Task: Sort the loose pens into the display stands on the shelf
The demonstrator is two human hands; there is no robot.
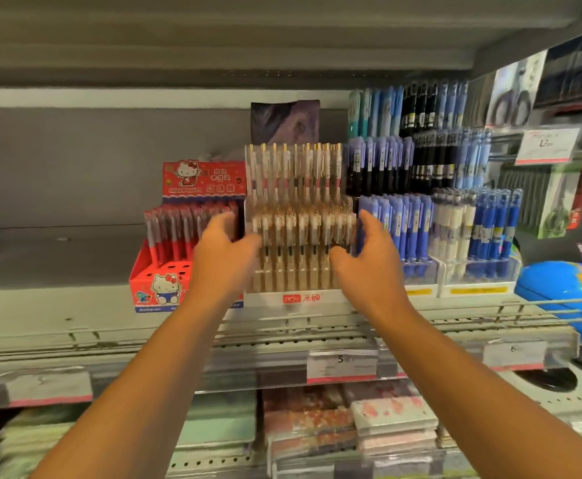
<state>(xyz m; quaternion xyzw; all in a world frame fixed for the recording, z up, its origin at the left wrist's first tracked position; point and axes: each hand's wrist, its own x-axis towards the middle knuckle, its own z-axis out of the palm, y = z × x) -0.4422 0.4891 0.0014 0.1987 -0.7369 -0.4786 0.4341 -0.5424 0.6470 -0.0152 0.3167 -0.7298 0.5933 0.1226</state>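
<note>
Reaching over the shelf lip point(75, 337) and its price tag point(341, 364), both forearms converge on the centre stand point(296, 298), which sits mid-shelf, touching the red cartoon box point(158, 281) on its left and just beside the blue-pen stand point(476, 290) on its right. My left hand point(222, 248) has its thumb across the stand's front left corner, with the fingers slipped into the seam against the red box. My right hand point(369, 257) curls its fingers round the front right edge, thumb set against the front row. Blur prevents confirming how firm either hold is. No loose pen is visible in either hand or on the shelf. I judge the step to be squaring or shifting this stand. Recommendation: hold low on the walls, not on the gold-clipped pens point(296, 188), which stand upright in tiers and would likely tip if pushed. Clearance is tight on both flanks. The wire rail point(542, 305) and globe point(566, 292) block the right. Open shelf floor point(57, 257) lies far left. The upper shelf point(213, 46) limits lifting.
</note>
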